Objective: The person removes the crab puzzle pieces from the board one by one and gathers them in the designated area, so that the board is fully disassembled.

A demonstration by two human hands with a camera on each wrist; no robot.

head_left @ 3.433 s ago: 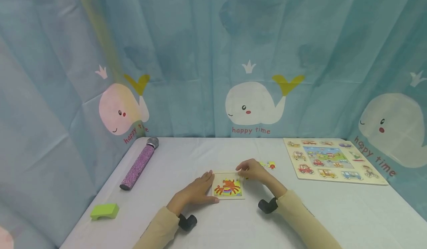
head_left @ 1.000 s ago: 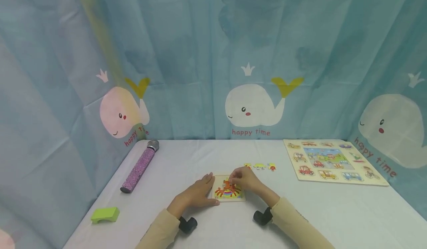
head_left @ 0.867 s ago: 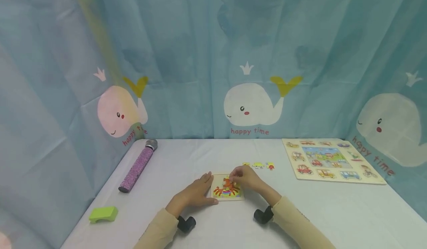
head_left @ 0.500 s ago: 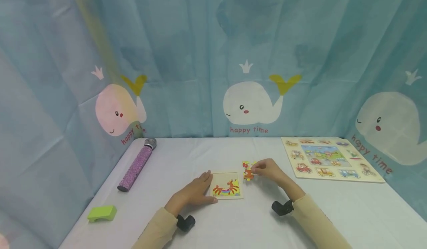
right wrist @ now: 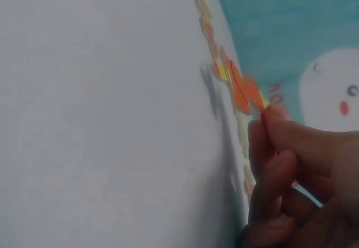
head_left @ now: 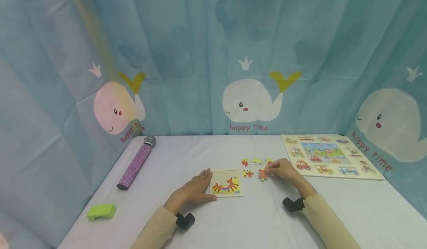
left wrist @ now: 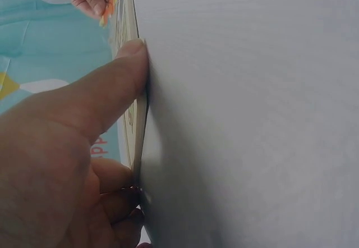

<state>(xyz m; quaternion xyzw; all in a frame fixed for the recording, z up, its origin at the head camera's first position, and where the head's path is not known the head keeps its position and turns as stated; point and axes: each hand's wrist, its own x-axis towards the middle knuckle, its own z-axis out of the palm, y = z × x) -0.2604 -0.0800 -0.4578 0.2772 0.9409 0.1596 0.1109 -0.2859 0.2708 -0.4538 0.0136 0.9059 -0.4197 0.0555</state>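
Note:
My left hand [head_left: 195, 189] rests at the left side of a small square wooden jigsaw board [head_left: 217, 176], its thumb at the near left corner and its fingers along the left edge. The board's lower part holds an orange animal picture with a rainbow belly [head_left: 225, 186]; bare wood shows above. In my right hand [head_left: 282, 170], thumb and fingertips pinch an orange jigsaw piece [head_left: 262, 174] by its right side. The right wrist view shows this orange piece [right wrist: 240, 91] tilted at the fingertips. To its left lies a red and yellow piece [head_left: 247, 173].
Behind the pinched piece, several jigsaw pieces [head_left: 256, 161] lie in a row. A larger wooden vehicle puzzle [head_left: 363, 175] lies at the back right. On the left are a purple glitter microphone [head_left: 136, 165] and a green arch block [head_left: 101, 211]. A whale-print curtain [head_left: 186, 104] hangs behind the table.
My right hand has carried the orange piece off the board and out to the right, past the red and yellow piece. The left hand has stayed at the board's left edge.

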